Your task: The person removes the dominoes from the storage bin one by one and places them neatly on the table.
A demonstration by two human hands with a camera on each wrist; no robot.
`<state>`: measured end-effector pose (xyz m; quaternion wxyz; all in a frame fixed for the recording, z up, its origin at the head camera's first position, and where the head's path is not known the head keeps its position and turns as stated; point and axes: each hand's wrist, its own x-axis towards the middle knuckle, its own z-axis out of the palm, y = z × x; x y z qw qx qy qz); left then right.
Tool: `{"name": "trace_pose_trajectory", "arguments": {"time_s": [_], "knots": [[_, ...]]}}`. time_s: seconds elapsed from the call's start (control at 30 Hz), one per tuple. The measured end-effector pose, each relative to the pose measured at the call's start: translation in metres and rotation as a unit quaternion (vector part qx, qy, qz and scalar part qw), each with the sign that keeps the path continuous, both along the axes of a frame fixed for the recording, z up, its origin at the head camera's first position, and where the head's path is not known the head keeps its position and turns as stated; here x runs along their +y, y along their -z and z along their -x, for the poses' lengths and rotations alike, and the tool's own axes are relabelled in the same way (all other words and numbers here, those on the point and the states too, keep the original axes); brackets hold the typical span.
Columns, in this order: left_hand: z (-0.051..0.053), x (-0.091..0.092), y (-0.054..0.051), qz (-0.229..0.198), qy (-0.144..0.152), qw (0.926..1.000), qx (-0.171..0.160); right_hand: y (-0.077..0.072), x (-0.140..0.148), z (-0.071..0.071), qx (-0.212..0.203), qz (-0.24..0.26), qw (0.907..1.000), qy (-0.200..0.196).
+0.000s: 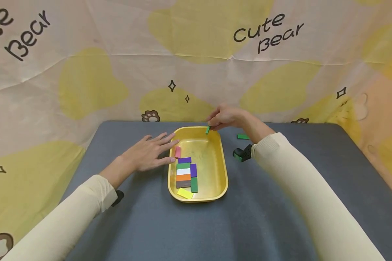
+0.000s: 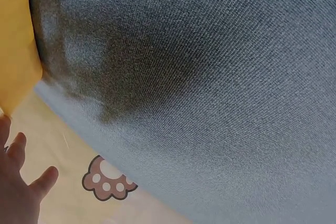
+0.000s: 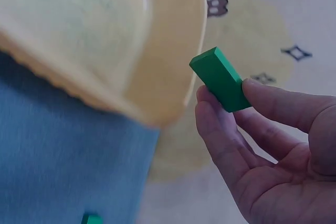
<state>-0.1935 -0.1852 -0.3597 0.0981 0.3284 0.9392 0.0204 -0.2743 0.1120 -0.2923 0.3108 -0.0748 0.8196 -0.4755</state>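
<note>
My right hand [image 1: 227,116] pinches a green block [image 3: 220,80] between thumb and fingertips, over the far right rim of a yellow tray [image 1: 224,170]. With spread, straight fingers, my left hand [image 1: 150,151] touches the tray's left rim. Inside the tray, along its left side, lie a pink block [image 1: 178,152], two purple blocks, a light green block [image 1: 183,166], a white block [image 1: 183,172], an orange block [image 1: 183,177], a brown block [image 1: 183,184], a dark green block [image 1: 194,185] and a tilted yellow block [image 1: 185,193]. The left wrist view shows only some fingers beside the tray's edge.
Another green block [image 1: 243,136] lies on the grey table [image 1: 143,224], right of the tray near my right forearm. A dark wrist device [image 1: 243,153] hangs below the right cuff, with green visible at its end. A patterned cloth [image 1: 196,32] hangs behind the table.
</note>
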Motion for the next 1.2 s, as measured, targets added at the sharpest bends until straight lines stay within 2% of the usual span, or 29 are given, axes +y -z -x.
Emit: {"name": "trace_pose_trajectory", "arguments": {"time_s": [0.37, 0.57, 0.87, 1.2], "knots": [[-0.002, 0.001, -0.002, -0.009, 0.006, 0.9999, 0.009, 0.004, 0.068, 0.007, 0.005, 0.002, 1.0, -0.004], [-0.003, 0.002, -0.003, -0.008, 0.005, 0.9999, 0.004, 0.007, 0.105, 0.006, 0.035, -0.014, 0.9993, 0.004], [-0.004, 0.002, -0.004, -0.009, 0.004, 0.9999, 0.001, 0.028, 0.145, 0.001, 0.075, -0.028, 0.9959, 0.044], [-0.005, 0.003, -0.005, -0.008, -0.007, 0.9999, -0.009, 0.053, 0.169, -0.009, 0.095, -0.027, 0.9919, 0.08]]}}
